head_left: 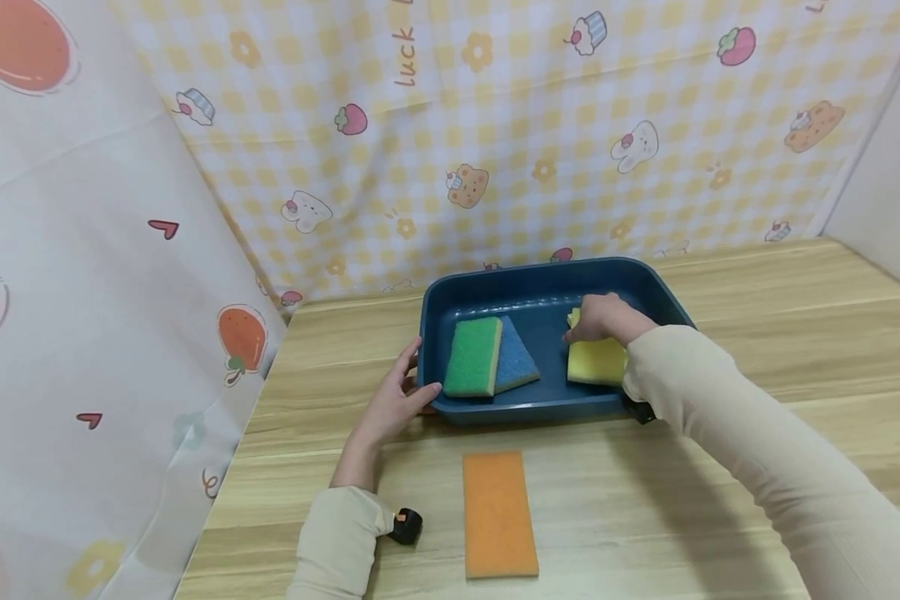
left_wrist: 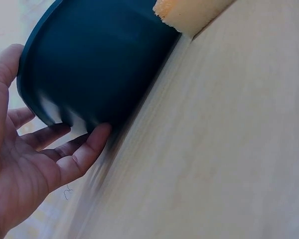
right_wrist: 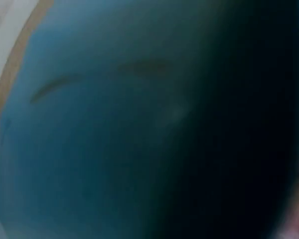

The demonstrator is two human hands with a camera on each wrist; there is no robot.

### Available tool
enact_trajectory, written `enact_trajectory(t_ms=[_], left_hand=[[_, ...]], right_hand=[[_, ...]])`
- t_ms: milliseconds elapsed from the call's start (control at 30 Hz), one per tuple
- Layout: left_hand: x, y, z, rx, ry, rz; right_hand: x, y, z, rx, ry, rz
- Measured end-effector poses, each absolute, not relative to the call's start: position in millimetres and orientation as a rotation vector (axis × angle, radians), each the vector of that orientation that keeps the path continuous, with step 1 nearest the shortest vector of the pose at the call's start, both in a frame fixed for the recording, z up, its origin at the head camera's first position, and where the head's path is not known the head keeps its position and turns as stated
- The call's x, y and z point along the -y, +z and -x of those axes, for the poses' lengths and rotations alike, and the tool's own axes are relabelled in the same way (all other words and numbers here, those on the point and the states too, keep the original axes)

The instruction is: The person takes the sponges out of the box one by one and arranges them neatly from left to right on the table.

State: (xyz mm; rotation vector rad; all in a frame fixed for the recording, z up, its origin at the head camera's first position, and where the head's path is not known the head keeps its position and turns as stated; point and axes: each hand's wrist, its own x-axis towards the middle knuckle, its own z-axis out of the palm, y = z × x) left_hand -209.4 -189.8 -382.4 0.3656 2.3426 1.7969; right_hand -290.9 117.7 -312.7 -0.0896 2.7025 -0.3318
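A dark blue tray stands on the wooden table near the curtain. My left hand holds its front left corner, thumb at the rim; in the left wrist view, fingertips lie against the outer wall. My right hand reaches over the tray's right part and pinches a yellow sponge, partly hidden behind hand and sleeve. At the tray's left side a green-topped sponge overlaps a blue-topped sponge. The right wrist view is mostly blurred blue tray wall.
An orange-topped sponge lies flat on the table in front of the tray, right of the left forearm. A patterned curtain hangs close behind the tray, and another cloth borders the table's left edge.
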Motion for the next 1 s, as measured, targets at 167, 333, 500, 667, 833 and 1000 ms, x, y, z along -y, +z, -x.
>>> enact_trajectory(t_ms=[167,333,500,667,833,1000], left_hand=[[187.2,-376.6,206.0,-2.328,1.793,-0.371],[186.8,-378.7,207.0,-2.324,1.805,-0.360],[188.7,-380.6,207.5,-2.308,1.826,-0.365],[190.0,-381.8,208.0,-2.321,1.818,-0.361],[190.9,-384.5,209.6,-2.322,1.826,-0.374],[190.0,-381.7,208.1,-2.317,1.819,-0.379]], right_hand=[[-119.2,-308.7,286.6,-2.707,-0.360,0.045],[-121.8,-301.5,281.2,-2.737,-0.391,0.048],[-118.6,-291.0,275.4,-2.762,-0.416,0.068],[-111.5,-278.9,266.8,-2.773,-0.412,0.097],[-103.3,-270.0,250.1,-2.785,-0.398,0.141],[-96.9,-266.6,226.0,-2.803,-0.401,0.240]])
